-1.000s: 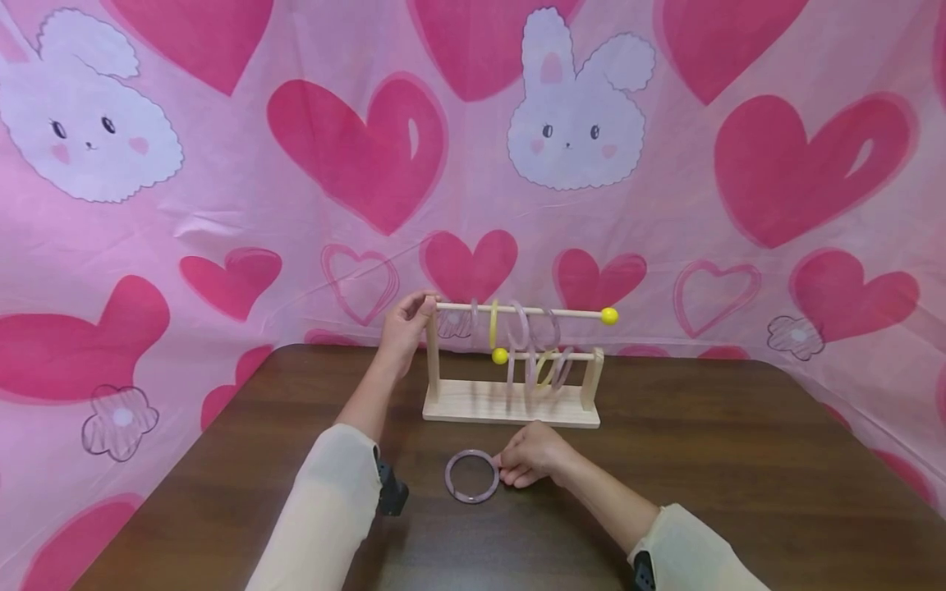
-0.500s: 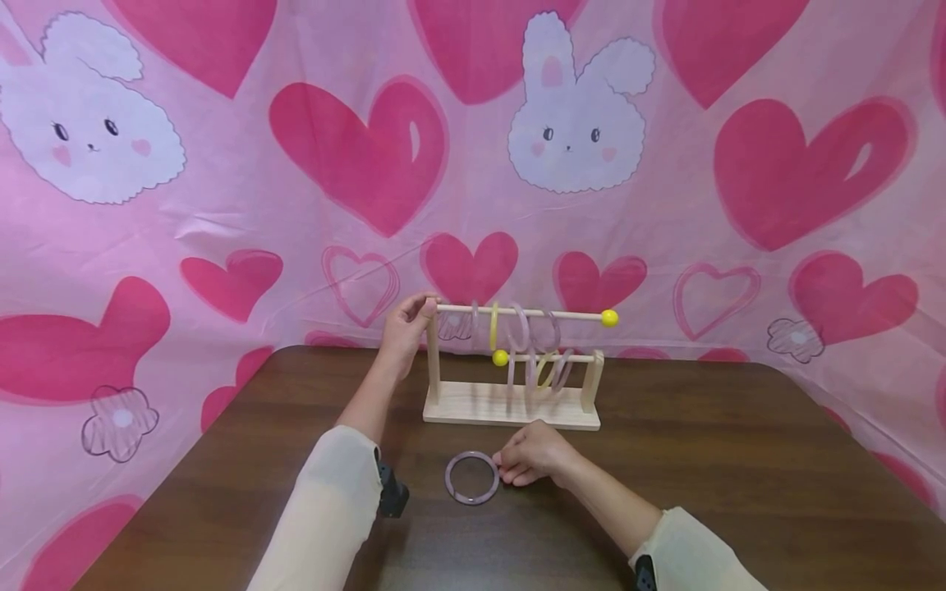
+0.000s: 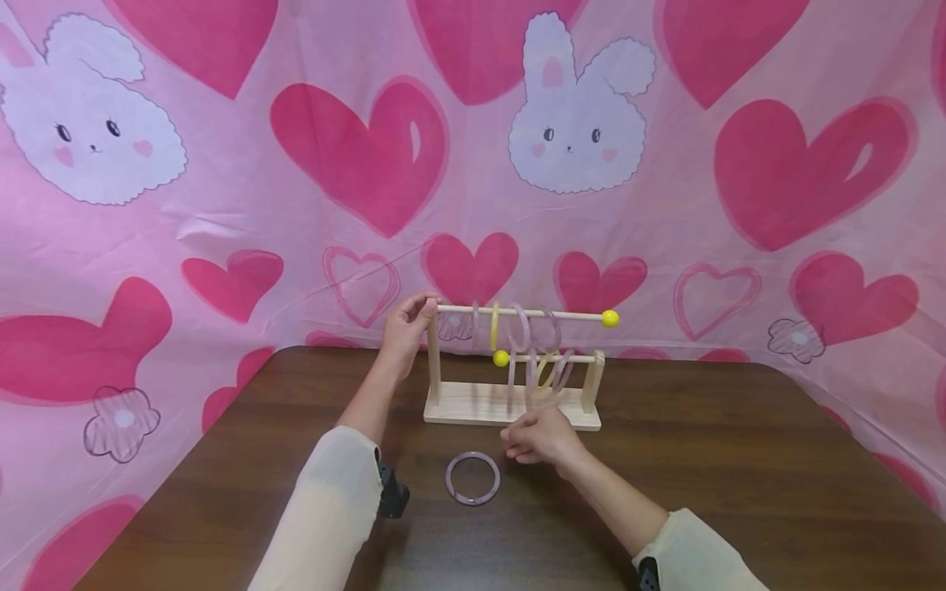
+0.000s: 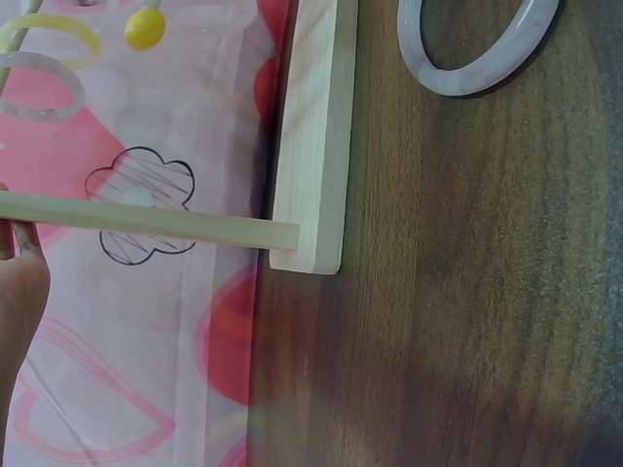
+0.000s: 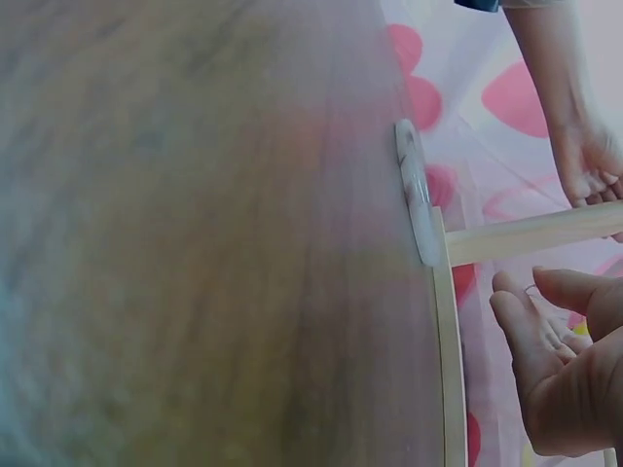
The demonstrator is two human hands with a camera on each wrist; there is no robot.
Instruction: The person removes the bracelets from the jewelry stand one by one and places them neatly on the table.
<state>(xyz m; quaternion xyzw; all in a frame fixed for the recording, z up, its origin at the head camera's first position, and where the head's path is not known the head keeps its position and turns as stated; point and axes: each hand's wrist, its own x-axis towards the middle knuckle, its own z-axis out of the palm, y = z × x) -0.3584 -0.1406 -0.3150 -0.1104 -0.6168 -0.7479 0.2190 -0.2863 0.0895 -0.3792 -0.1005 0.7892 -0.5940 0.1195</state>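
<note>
My left hand (image 3: pixel 402 332) holds the top of the tall left post of a wooden bangle stand (image 3: pixel 473 402), thumb in front. In the left wrist view only part of that hand (image 4: pixel 19 292) shows, at the post (image 4: pixel 165 221). A mottled purple-grey bangle (image 3: pixel 473 478) lies flat on the table, in front of the stand. Just beyond and right of it hovers my right hand (image 3: pixel 543 439), apart from the bangle. The right wrist view shows this hand (image 5: pixel 565 370) with a gap between thumb and forefinger and nothing held.
Several pale purple bangles and a yellow bangle (image 3: pixel 494 326) hang on the stand's upper rod (image 3: pixel 576 313). More hang on the lower rod (image 3: pixel 584 358). Yellow balls cap the rods, one at the right end (image 3: pixel 609 318). A pink heart-print cloth (image 3: pixel 473 205) stands behind the brown table (image 3: pixel 296 460).
My right hand has left the bangle's right edge and moved up and slightly right, toward the stand. The bangle stays on the table. My left hand keeps its hold on the post.
</note>
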